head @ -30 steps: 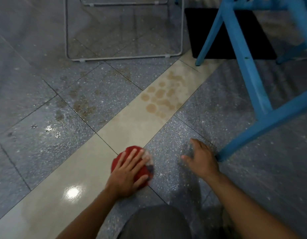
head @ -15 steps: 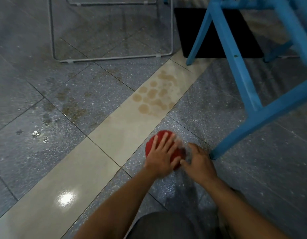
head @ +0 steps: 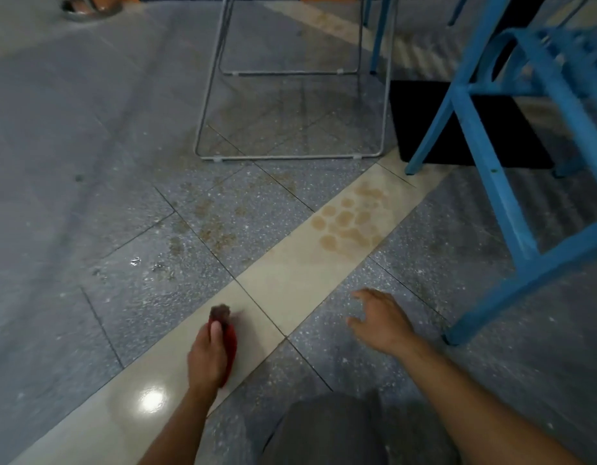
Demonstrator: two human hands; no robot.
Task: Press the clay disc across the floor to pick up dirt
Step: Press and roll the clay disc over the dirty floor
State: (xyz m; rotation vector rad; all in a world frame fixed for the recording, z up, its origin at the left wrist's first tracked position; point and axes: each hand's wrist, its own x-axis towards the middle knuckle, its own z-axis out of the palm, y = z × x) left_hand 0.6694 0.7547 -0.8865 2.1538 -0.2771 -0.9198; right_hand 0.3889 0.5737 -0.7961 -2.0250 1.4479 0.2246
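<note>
My left hand (head: 206,357) grips the red clay disc (head: 230,351), which is tipped up on its edge over the beige floor strip (head: 290,280). A dark clump of dirt (head: 220,311) clings to the disc's far end. My right hand (head: 381,318) hovers over the speckled grey tile to the right, fingers spread, holding nothing. Brown round stains (head: 349,224) mark the beige strip further ahead, and brown smudges (head: 210,229) lie on the grey tile to its left.
A blue chair frame (head: 511,203) stands at the right, one foot near my right wrist. A thin metal wire frame (head: 290,157) stands ahead, with a black mat (head: 424,129) beside it. My grey-clad knee (head: 327,431) is at the bottom.
My left hand carried the disc from the grey tile back left onto the beige strip and tipped it up on edge. My right hand drew apart from it to the right.
</note>
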